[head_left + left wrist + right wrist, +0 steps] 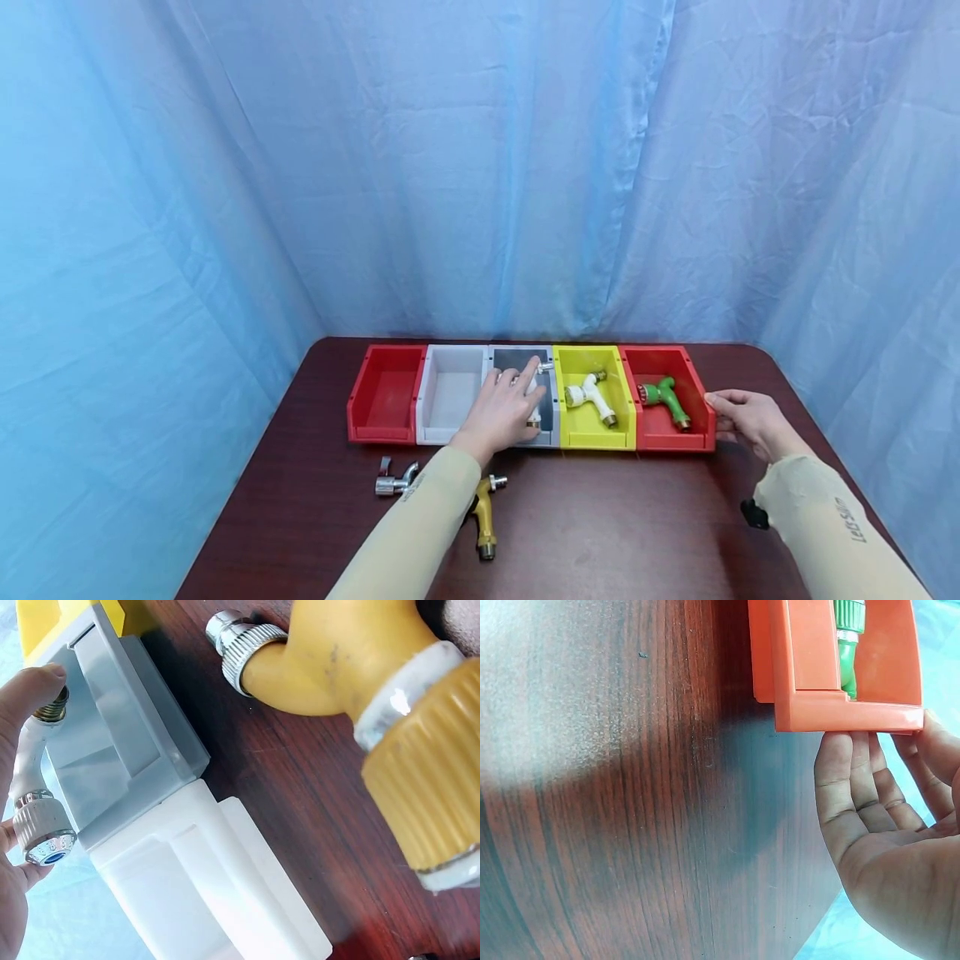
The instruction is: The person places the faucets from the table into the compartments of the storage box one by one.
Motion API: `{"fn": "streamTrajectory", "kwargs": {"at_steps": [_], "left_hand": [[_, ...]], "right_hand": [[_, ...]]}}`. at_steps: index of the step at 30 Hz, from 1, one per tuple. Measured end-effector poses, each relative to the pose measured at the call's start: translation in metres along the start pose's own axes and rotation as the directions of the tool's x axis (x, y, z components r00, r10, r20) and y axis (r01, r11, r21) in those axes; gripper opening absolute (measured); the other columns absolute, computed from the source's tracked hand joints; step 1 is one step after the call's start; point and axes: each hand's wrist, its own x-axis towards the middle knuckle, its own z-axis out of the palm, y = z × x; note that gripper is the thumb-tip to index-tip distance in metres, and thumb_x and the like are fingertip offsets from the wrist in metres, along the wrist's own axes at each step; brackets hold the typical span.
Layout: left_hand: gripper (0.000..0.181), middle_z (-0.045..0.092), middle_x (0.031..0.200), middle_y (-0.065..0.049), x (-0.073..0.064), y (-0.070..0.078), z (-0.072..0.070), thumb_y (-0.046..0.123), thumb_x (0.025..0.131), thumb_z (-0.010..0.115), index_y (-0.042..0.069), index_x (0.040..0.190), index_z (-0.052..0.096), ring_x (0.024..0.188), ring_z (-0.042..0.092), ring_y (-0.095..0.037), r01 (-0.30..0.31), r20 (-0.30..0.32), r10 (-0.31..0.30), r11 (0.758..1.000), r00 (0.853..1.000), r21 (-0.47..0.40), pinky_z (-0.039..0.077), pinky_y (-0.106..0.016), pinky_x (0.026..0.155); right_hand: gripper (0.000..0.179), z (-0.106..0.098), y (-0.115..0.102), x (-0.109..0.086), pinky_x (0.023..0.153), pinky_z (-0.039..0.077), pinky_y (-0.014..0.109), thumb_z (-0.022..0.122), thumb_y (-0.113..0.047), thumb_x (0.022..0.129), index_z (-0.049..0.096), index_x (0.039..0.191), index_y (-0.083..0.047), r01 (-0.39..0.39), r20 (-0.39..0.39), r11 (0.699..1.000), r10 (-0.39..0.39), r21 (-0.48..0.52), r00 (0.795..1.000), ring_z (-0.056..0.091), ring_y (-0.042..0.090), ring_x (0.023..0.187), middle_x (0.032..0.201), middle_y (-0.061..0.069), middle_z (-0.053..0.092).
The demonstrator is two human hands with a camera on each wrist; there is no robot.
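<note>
My left hand (504, 410) is over the grey bin (504, 358), holding a white tap (30, 754) between thumb and fingers. The tap has a brass threaded end and a chrome-rimmed cap; in the head view my hand covers part of it. At the far right, my right hand (752, 419) grips the outer side of a red bin (675, 439), its thumb at the rim and fingertips against the wall. Inside that bin lies a green tap (667, 398). A white tap with brass ends (595, 398) lies in the yellow bin (592, 439).
Left of the grey bin stand a white bin (453, 383) and another red bin (386, 392), joined in one row. A chrome tap (393, 482) and a yellow tap (484, 517) lie on the dark wooden table (600, 525), partly behind my left sleeve. Blue curtains surround the table.
</note>
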Motion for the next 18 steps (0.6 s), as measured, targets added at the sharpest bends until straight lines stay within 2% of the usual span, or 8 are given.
{"fn": "streamTrajectory", "kwargs": {"at_steps": [8,18], "left_hand": [[0.07,0.029,0.167,-0.012,0.001,0.0,0.005,0.061,0.085,0.075,0.025,0.143,0.059,0.129,0.052,-0.028,0.016,0.036,-0.015,1.0,0.999,-0.022,0.044,-0.05,0.105],[0.072,0.024,0.168,-0.01,0.004,0.002,0.012,0.064,0.088,0.071,0.026,0.147,0.055,0.133,0.05,-0.029,0.031,0.089,-0.028,0.999,0.996,-0.031,0.042,-0.052,0.109]], "right_hand": [[0.059,0.0,0.003,0.001,0.078,0.063,0.038,0.058,-0.03,0.105,0.043,0.144,0.013,0.005,-0.01,1.0,-0.005,-0.026,1.0,0.073,0.017,0.079,0.09,-0.002,0.074],[0.056,0.0,0.002,0.0,0.077,0.063,0.037,0.058,-0.029,0.105,0.047,0.14,0.012,0.007,-0.005,1.0,-0.007,-0.003,1.0,0.073,0.018,0.078,0.089,-0.003,0.074]]}}
